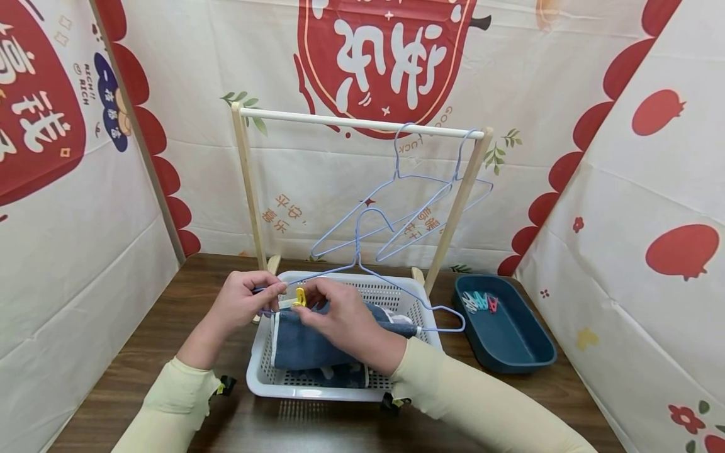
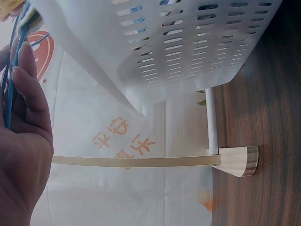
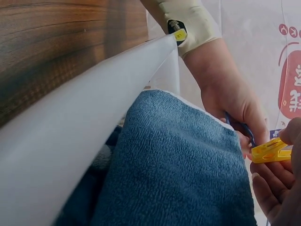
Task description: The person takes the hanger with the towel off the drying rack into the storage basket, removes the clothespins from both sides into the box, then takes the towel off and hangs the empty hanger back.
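Note:
My left hand (image 1: 240,302) grips the left end of a blue wire hanger (image 1: 358,259) over the white basket. A yellow clothespin (image 1: 301,297) is pinched between the thumb and fingers of my right hand (image 1: 345,318), close by the left fingertips. From the hanger's lower bar hangs a blue towel (image 1: 308,343) with a white edge, folded over it and reaching down into the basket. In the right wrist view the clothespin (image 3: 272,150) sits at the towel's upper corner, beside the hanger wire. The hanger's right end loops out past the basket's right side.
The white perforated basket (image 1: 317,394) holds more cloth. Behind it stands a wooden rack with a white rod (image 1: 340,121), where two blue hangers (image 1: 396,179) hang at the right. A dark blue tray (image 1: 510,340) with several clothespins (image 1: 480,302) lies at the right.

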A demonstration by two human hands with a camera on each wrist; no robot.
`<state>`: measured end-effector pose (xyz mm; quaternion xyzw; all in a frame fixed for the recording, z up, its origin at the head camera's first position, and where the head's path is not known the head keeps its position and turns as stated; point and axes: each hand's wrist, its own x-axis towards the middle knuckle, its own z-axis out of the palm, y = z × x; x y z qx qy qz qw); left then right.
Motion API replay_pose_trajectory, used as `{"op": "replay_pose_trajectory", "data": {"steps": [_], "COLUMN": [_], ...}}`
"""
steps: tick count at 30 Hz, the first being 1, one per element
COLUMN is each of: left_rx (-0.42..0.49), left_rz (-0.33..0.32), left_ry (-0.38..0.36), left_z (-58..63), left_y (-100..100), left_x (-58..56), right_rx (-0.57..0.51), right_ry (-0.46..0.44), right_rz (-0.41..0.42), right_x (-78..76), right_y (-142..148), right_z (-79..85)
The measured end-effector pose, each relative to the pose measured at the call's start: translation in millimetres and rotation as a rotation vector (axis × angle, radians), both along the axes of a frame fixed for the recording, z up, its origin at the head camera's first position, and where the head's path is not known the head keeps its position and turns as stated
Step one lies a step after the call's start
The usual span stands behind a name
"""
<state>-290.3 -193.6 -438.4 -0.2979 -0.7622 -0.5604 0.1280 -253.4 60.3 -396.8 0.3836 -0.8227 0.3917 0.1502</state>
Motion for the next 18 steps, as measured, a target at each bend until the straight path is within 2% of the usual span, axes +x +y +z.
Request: {"op": "replay_pose_trajectory", "data": {"steps": [18], "left_rx": [-0.002], "left_rz": [0.019], "left_ry": [-0.037], "left_z": [0.2], "left_y": [-2], "left_x": [1.9], "right_rx": [-0.043], "right_ry": [-0.096], "right_rz": [0.020], "right_x": [-1.7], "right_y": [19], "right_z": [-2.6]}}
